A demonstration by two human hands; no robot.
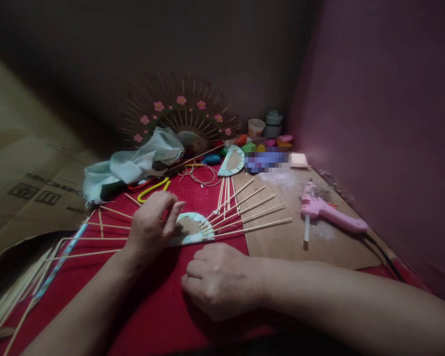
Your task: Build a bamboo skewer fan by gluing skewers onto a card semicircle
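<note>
A half-round piece [190,228] with a pale blue patterned rim lies on the red cloth [159,306], thin sticks [252,212] fanning out from its right side. More sticks reach left from beneath my left hand [154,222], which rests over the piece's left part. Its thumb and fingers are bent together, and whatever lies between them is hidden. Just below the piece, my right hand [218,282] is curled with its back up on the cloth, its fingertips out of sight. Behind stands a second half-round piece [233,160] with sticks pointing toward me.
A pink glue gun [330,210] rests on brown board [274,247] at right. Yellow-handled scissors [154,189], pale cloth [133,160] and a large flowered stick fan [181,116] are behind. A cardboard box [33,183] stands left; a cup [256,128] stands at the back.
</note>
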